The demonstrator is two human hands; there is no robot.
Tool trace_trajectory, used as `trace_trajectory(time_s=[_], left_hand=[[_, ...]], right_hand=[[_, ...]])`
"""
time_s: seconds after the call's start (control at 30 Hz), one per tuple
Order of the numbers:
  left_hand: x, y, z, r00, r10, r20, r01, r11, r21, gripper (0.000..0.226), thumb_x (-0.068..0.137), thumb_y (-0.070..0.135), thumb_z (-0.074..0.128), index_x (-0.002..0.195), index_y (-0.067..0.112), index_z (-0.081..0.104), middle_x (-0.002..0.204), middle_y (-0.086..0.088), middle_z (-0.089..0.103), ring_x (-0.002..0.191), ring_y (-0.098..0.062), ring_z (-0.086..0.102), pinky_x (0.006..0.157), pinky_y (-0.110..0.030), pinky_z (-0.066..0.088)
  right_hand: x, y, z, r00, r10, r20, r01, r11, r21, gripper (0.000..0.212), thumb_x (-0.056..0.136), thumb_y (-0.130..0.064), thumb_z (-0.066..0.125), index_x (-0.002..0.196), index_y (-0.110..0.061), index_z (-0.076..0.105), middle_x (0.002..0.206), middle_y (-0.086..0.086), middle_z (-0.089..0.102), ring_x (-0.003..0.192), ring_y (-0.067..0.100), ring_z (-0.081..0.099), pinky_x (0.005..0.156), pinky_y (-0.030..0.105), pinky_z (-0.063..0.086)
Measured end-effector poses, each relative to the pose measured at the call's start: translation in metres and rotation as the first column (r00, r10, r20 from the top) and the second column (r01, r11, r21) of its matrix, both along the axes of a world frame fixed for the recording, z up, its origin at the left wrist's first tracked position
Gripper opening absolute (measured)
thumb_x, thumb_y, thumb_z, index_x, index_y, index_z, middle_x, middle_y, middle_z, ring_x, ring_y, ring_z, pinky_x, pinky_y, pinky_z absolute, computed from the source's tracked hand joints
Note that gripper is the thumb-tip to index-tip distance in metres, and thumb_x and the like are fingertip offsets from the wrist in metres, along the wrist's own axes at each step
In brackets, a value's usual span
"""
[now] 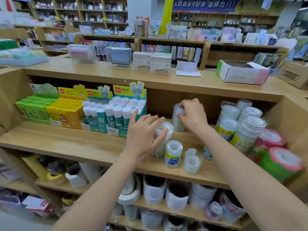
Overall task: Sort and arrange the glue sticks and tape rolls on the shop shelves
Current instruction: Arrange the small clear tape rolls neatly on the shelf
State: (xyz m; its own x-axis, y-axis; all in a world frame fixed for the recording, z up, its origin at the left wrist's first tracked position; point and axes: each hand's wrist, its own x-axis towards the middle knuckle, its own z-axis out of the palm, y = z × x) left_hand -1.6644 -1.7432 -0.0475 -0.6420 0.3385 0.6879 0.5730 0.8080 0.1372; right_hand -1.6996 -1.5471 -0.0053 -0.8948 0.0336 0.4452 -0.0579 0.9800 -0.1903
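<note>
My left hand (143, 130) lies wide on a fat roll of clear tape (164, 139) at mid shelf, fingers spread over its top and thumb off it, no grip. My right hand (193, 114) pinches a tall wrapped stack of clear tape rolls (177, 119), upright just behind the fat roll, with fingers curled on its top and side. In front of them stand a small clear tape sleeve with a blue and yellow label (173, 154) and a smaller clear tape pack (191, 162), near each other, upright. At the right are more wrapped clear tape stacks with yellow labels (241, 129), and red and green wrapped tape rolls (280, 157) leaning in the corner. On the left of the same light wooden shelf (66, 142) is a row of glue stick display boxes: a green box (35, 107), a yellow box (66, 110) and two teal boxes of white-capped sticks (116, 112), side by side and touching. The shelf below holds white paper rolls (155, 189). On top of the unit sit white cartons (160, 64) and an open white box with pink and green ends (241, 74). The room is a stationery shop, with blurred wooden racks behind.
</note>
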Motion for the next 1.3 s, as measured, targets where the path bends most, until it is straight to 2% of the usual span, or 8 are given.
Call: trace_trajectory(time_s=[0.37,0.6,0.73,0.8,0.93,1.03,1.17,1.3], left_hand=[[-0.016,-0.015,-0.007,0.981,-0.183,-0.065,0.184,0.983,0.016,0.059,0.09,0.061,0.04,0.118,0.02,0.071,0.116,-0.003,0.071,0.117,-0.023,0.062,0.116,-0.055,0.021],[-0.02,-0.03,-0.007,0.958,-0.28,-0.065,0.278,0.96,-0.046,0.061,0.084,0.07,0.047,0.12,0.024,0.068,0.122,-0.001,0.068,0.124,-0.022,0.056,0.119,-0.054,0.015],[-0.025,-0.032,-0.007,0.949,-0.307,-0.073,0.304,0.951,-0.056,0.06,0.083,0.069,0.051,0.118,0.024,0.069,0.122,-0.001,0.069,0.122,-0.022,0.058,0.117,-0.056,0.018],[-0.027,-0.031,-0.008,0.945,-0.319,-0.075,0.315,0.947,-0.058,0.061,0.083,0.068,0.052,0.12,0.024,0.068,0.123,-0.002,0.068,0.121,-0.021,0.059,0.118,-0.054,0.019],[-0.03,-0.031,-0.01,0.941,-0.327,-0.088,0.322,0.944,-0.064,0.064,0.082,0.071,0.051,0.122,0.023,0.068,0.121,0.0,0.069,0.118,-0.019,0.062,0.118,-0.055,0.02],[-0.032,-0.029,-0.012,0.933,-0.338,-0.121,0.335,0.941,-0.043,0.066,0.081,0.074,0.054,0.118,0.022,0.07,0.117,0.001,0.071,0.109,-0.017,0.066,0.116,-0.056,0.023],[-0.033,-0.028,-0.013,0.923,-0.352,-0.159,0.353,0.935,-0.022,0.064,0.081,0.073,0.055,0.115,0.02,0.071,0.113,0.001,0.072,0.103,-0.014,0.067,0.116,-0.054,0.023],[-0.036,-0.028,-0.014,0.909,-0.373,-0.186,0.376,0.927,-0.02,0.064,0.082,0.071,0.054,0.114,0.019,0.072,0.11,0.001,0.073,0.102,-0.015,0.067,0.115,-0.055,0.025]], right_hand=[[0.034,-0.006,-0.007,0.935,-0.334,-0.12,0.344,0.936,0.076,0.027,0.087,-0.021,0.069,0.113,-0.019,0.065,0.106,0.005,0.068,0.107,0.029,0.05,0.085,0.04,0.038],[0.045,-0.008,-0.012,0.948,-0.317,-0.02,0.316,0.948,-0.029,0.047,0.082,-0.017,0.073,0.127,-0.018,0.06,0.115,0.007,0.064,0.116,0.029,0.05,0.091,0.038,0.039],[0.047,-0.004,-0.018,0.947,-0.322,0.006,0.322,0.944,-0.078,0.059,0.082,-0.016,0.075,0.137,-0.018,0.053,0.148,0.01,0.045,0.136,0.029,0.038,0.108,0.041,0.035],[0.044,-0.002,-0.019,0.948,-0.312,0.058,0.317,0.944,-0.093,0.062,0.084,-0.018,0.074,0.141,-0.02,0.049,0.152,0.009,0.04,0.138,0.029,0.035,0.11,0.041,0.033],[0.039,-0.001,-0.017,0.941,-0.337,0.015,0.337,0.939,-0.063,0.056,0.082,-0.019,0.076,0.134,-0.023,0.056,0.134,0.007,0.054,0.121,0.029,0.049,0.098,0.042,0.043],[0.038,0.001,-0.018,0.936,-0.35,-0.032,0.343,0.931,-0.127,0.049,0.078,-0.015,0.08,0.124,-0.017,0.063,0.121,0.008,0.059,0.113,0.029,0.052,0.091,0.04,0.045],[0.039,0.003,-0.02,0.929,-0.365,-0.064,0.347,0.918,-0.193,0.044,0.075,-0.01,0.081,0.117,-0.007,0.065,0.12,0.011,0.061,0.114,0.029,0.052,0.093,0.037,0.042],[0.046,0.007,-0.017,0.907,-0.411,-0.095,0.398,0.908,-0.131,0.041,0.077,-0.01,0.079,0.115,-0.007,0.064,0.119,0.011,0.061,0.115,0.03,0.052,0.091,0.041,0.044]])
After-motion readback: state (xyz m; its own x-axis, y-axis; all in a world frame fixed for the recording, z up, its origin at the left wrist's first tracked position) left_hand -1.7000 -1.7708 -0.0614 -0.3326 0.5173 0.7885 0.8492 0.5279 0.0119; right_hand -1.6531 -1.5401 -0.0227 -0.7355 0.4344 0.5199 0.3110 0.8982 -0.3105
